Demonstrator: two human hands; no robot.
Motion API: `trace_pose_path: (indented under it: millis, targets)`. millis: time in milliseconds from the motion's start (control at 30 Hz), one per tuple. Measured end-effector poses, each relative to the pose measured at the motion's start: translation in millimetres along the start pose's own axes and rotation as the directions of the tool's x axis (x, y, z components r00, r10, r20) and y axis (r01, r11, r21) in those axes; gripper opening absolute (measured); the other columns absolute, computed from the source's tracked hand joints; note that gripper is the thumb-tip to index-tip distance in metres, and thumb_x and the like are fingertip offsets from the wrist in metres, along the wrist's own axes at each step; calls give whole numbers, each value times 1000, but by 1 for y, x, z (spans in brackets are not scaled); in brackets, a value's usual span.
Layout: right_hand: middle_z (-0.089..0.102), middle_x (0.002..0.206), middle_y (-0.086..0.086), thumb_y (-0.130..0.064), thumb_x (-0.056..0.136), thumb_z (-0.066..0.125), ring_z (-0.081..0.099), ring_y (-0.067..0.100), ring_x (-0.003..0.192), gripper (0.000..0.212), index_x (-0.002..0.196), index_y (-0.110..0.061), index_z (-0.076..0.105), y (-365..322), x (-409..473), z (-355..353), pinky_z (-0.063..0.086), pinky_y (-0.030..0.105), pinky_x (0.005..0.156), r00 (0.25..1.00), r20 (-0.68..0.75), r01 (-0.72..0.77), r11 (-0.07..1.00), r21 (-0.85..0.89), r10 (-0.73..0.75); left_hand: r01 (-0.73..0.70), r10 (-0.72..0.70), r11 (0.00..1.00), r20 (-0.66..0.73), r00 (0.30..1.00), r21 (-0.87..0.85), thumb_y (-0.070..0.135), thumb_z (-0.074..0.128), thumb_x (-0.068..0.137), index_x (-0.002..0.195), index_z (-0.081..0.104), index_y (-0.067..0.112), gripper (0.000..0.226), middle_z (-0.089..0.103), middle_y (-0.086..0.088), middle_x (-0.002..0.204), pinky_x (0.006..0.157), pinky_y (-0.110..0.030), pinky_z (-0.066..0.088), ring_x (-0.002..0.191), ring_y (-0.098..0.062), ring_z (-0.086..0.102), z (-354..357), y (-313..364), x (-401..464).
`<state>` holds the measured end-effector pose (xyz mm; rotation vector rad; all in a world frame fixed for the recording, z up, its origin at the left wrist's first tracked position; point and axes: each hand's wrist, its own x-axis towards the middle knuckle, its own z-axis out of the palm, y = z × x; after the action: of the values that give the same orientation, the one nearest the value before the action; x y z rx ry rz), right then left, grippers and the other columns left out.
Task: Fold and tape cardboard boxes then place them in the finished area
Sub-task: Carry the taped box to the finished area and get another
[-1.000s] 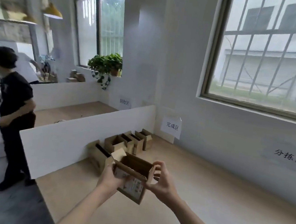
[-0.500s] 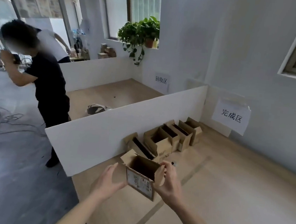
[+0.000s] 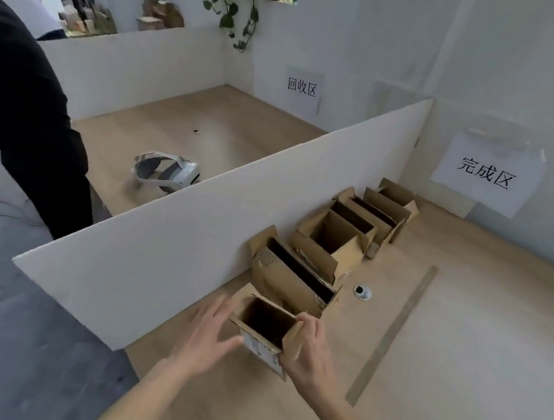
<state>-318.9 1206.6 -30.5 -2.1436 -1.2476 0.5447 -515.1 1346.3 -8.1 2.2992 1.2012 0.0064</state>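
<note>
The right hand (image 3: 308, 353) pinches the open cardboard box (image 3: 265, 328) by its right flap; the left hand (image 3: 209, 336) hovers spread beside it. Best set squarely, touching the near end of the row of boxes (image 3: 331, 236).

L hand (image 3: 211, 336) fingers spread, open; R hand (image 3: 305, 348) pinching.

Matt brown cardboard box (image 3: 265, 325) (corrugated edges) on a smooth pale wood-grain tabletop (image 3: 459, 348), beside a matt white divider (image 3: 176, 243).
</note>
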Motion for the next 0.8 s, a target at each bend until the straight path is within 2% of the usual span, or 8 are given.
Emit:
trace_pose_path:
  millis: [133,233,333,533,633,800]
  targets:
    - [35,132,-4,-27,73,79,49,13,100,72,131,-26,34,-11,28,46,47,21,79,992,-10,-128,990,-59,128,-157,145,978,98,985,134,71,35,96,156,11,50,68,2,11,168,121,-36,0,154,-13,-3,7,-35,51]
    - [35,135,0,-21,73,82,54,22,106,73,130,-20,36,-17,48,66,53,29,83,979,-24,-202,976,-83,200,-254,228,941,134,964,226,66,23,101,156,16,46,59,6,10,167,119,-31,-1,154,-13,4,10,-49,80]
    - [34,141,2,-21,76,83,54,24,116,75,135,-17,35,-22,64,77,56,36,91,972,-47,-235,967,-103,231,-280,252,935,145,957,217,57,23,105,156,20,42,54,9,8,168,118,-29,1,154,-13,8,15,-56,100]
    - [34,146,3,-24,76,84,49,23,127,77,138,-15,38,-24,72,82,50,32,102,964,-80,-262,955,-135,253,-319,276,920,200,940,228,58,23,104,156,22,41,55,12,8,167,123,-34,10,154,-13,10,11,-62,121]
    - [20,159,1,-31,81,81,38,21,140,82,145,-22,32,-23,62,76,42,27,110,966,-68,-257,953,-161,249,-324,277,916,211,937,237,56,27,105,157,22,41,55,14,8,167,123,-33,8,154,-13,10,2,-60,115]
    - [7,167,-10,-51,85,71,32,16,146,80,149,-37,25,-29,33,21,41,24,107,980,-25,-200,956,-215,200,-351,314,904,179,933,244,64,31,100,157,24,40,62,16,10,166,124,-36,9,154,-14,10,-26,-14,96]
